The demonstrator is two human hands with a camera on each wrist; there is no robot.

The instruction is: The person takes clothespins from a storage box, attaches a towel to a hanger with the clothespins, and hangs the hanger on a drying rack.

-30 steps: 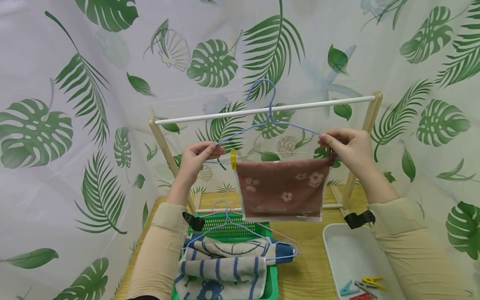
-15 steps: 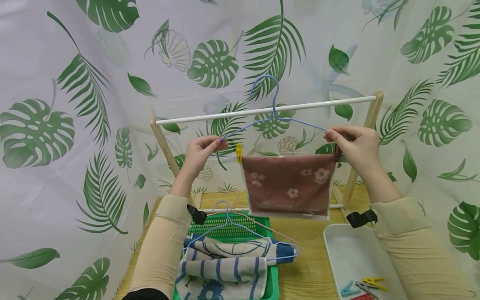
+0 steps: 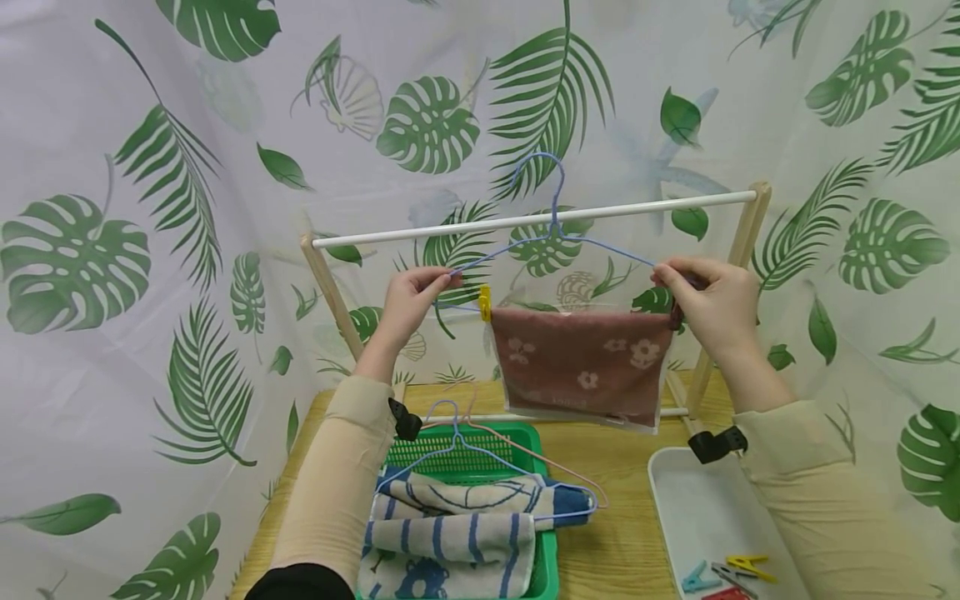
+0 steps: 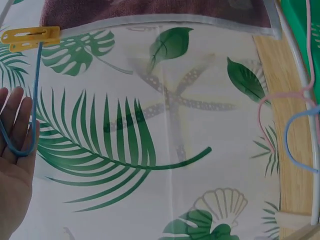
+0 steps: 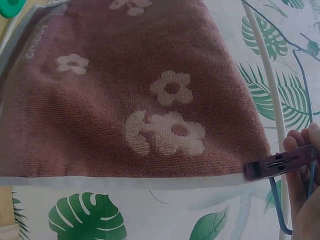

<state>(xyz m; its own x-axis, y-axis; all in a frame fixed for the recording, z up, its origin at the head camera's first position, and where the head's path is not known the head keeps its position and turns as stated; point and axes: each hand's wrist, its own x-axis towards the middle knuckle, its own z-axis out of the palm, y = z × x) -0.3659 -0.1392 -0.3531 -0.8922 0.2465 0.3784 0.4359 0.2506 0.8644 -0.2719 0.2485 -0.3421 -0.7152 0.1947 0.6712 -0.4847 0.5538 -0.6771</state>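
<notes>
Both hands hold up a blue wire clothes hanger [image 3: 556,227]; its hook rises above the rack's bar in the head view. My left hand [image 3: 416,304] pinches the left shoulder, and the hanger's bent end lies against the fingers in the left wrist view. At the right shoulder, my right hand [image 3: 716,304] pinches the wire. From the hanger's lower wire hangs a dusty-red towel [image 3: 581,358] with white flowers. A yellow clothespin [image 3: 485,305] clips its left corner, and a dark red clothespin [image 5: 280,162] its right corner, beside the right fingers. Whether the hook touches the bar, I cannot tell.
A drying rack with a white bar [image 3: 645,207] stands behind the towel. Below left, a green basket [image 3: 550,550] holds striped towels [image 3: 450,537], with a blue hanger [image 3: 455,437] and a pink hanger [image 3: 540,461] on top. A white tray [image 3: 697,500] at right contains several clothespins.
Both hands have carried the hanger and towel slightly rightward and up. The towel's lower edge has swung a little; the grip on the hanger is the same.
</notes>
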